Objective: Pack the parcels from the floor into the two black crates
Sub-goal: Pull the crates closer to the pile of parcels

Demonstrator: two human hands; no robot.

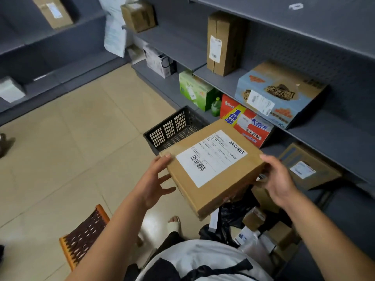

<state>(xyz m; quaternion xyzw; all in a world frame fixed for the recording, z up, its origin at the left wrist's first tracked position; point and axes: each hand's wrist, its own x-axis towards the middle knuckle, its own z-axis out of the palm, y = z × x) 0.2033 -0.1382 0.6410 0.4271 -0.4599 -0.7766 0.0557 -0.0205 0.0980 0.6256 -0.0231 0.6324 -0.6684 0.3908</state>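
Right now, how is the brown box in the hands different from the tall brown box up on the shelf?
The flat brown box lies nearly level, held at one edge by the right hand with the left hand at its opposite corner; the tall brown box stands upright on the grey shelf, untouched. The flat box is wide and thin, the tall one narrow and high. The flat box's label is large and on top; the tall box's is small and on its side. Both are plain cardboard with white labels.

Flat parcel (213, 167) blocks our view of black crate (174, 128): near end and inside hidden. Label print too small for us to read. Right hand (278, 179) fingers tucked under parcel edge, out of sight. Floor parcels (261, 230) half buried behind arm. Stool (83, 236) partly covered by left forearm.
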